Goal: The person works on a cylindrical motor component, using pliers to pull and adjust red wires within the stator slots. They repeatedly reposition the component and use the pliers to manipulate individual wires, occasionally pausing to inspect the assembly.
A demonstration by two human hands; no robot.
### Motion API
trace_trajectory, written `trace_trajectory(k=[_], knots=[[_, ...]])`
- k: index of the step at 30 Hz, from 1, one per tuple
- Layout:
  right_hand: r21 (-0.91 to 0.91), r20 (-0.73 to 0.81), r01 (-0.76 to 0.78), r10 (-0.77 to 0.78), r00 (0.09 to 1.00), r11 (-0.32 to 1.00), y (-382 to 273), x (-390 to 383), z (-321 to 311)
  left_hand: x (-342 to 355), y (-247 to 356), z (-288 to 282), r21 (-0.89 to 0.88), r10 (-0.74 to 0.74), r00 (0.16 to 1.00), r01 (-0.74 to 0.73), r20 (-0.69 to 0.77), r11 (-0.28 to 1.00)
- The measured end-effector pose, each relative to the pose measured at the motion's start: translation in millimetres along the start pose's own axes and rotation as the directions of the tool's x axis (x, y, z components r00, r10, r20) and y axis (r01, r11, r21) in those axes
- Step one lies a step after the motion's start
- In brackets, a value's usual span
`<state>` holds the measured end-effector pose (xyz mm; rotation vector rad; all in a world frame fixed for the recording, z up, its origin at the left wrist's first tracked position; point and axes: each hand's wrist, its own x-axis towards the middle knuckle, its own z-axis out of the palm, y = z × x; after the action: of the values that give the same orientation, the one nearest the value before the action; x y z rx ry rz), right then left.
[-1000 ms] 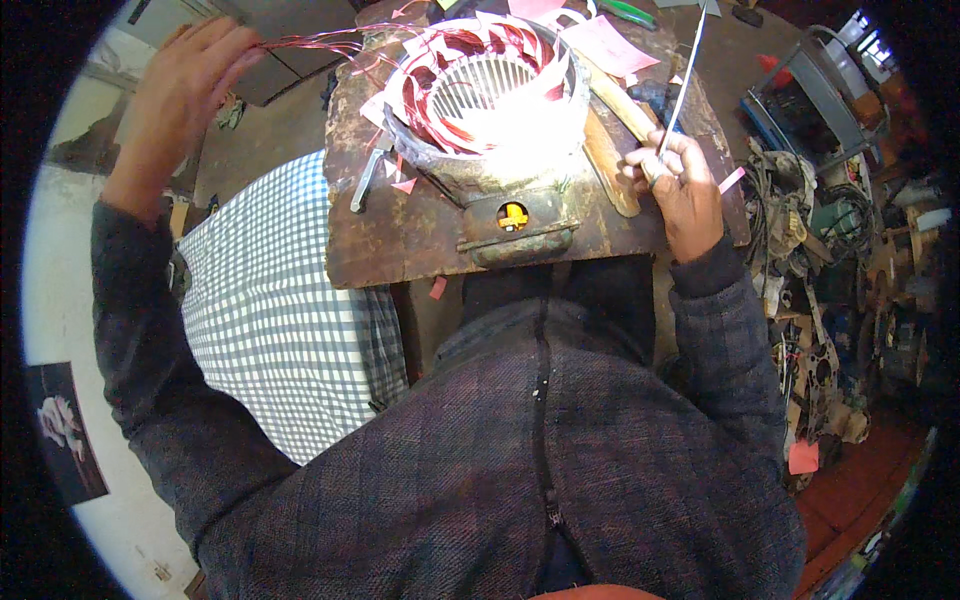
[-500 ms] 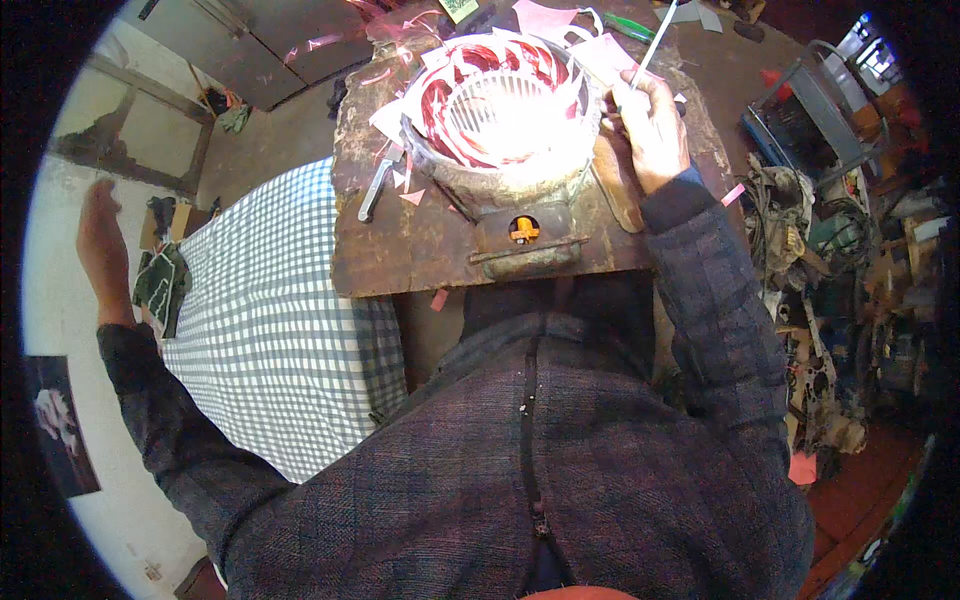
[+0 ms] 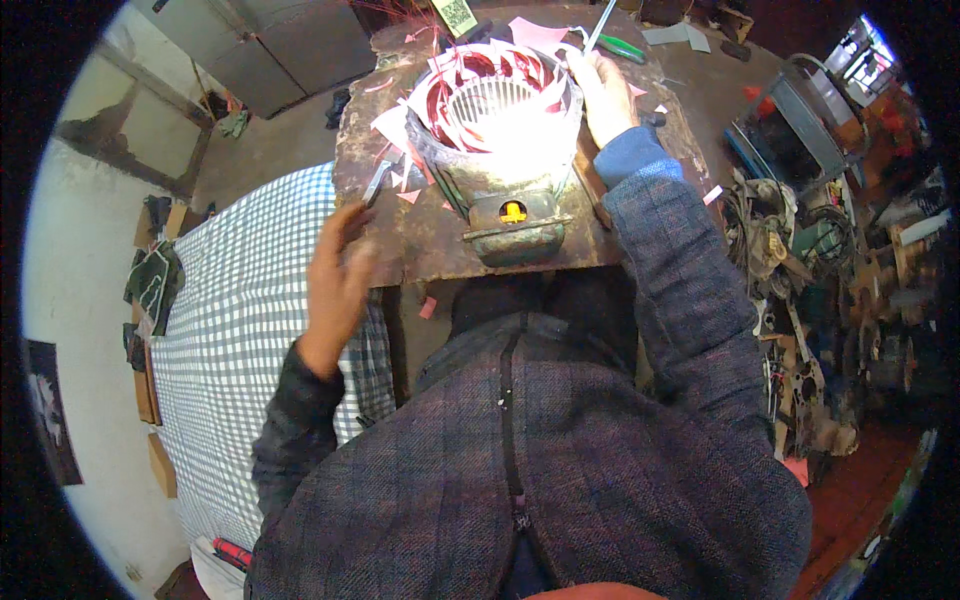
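Note:
A motor stator housing (image 3: 490, 195) stands on the wooden board, its slotted bore facing up. Dark red wire windings (image 3: 530, 66) ring the bore, with pink insulating paper between the coils. Above the housing's right rim, my right hand (image 3: 605, 100) is closed on a thin pale rod (image 3: 601, 24) that points up and away. My left hand (image 3: 340, 285) is over the board's left front edge, slightly blurred, fingers apart and nothing visible in them. Just beyond its fingertips lies a knife (image 3: 378, 183) with a grey handle. Bright glare hides part of the housing's right side.
Pink paper scraps (image 3: 408, 196) and a green-handled tool (image 3: 622, 48) lie on the worn board (image 3: 420, 240). To the left, a checked cloth (image 3: 250, 300) covers a surface. Metal parts and cables (image 3: 775, 235) are piled on the right beside a grey metal frame (image 3: 800, 115).
My left hand has swung from the far left by the wall to the board's edge near the knife. My right hand has shifted away and slightly left, still gripping the rod.

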<state>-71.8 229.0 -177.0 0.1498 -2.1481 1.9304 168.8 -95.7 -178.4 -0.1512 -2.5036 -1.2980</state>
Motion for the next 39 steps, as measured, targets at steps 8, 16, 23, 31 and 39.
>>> trace_trajectory(k=[8, 16, 23, 31, 39], knots=[[0.36, 0.178, -0.138, 0.077, 0.981, 0.923, 1, 11, 9, 97, 51, 87, -0.505, -0.291, 0.933, 0.15, -0.213, 0.85], [0.179, 0.141, -0.073, 0.048, 0.989, 0.981, 28, 34, 24, 120, 51, 120, -0.79, -0.262, 0.948, 0.019, -0.181, 0.613], [0.31, 0.295, -0.187, 0.093, 0.951, 0.932, 36, 45, 35, 121, 57, 122, -0.852, -0.255, 0.947, -0.035, -0.195, 0.523], [0.517, 0.328, -0.262, 0.095, 0.94, 0.815, 42, 42, 33, 121, 55, 128, -0.841, -0.232, 0.943, -0.079, -0.236, 0.535], [0.607, 0.118, -0.046, -0.033, 0.992, 0.793, 20, 4, 22, 129, 44, 110, -0.885, -0.146, 0.989, 0.043, -0.028, 0.463]])
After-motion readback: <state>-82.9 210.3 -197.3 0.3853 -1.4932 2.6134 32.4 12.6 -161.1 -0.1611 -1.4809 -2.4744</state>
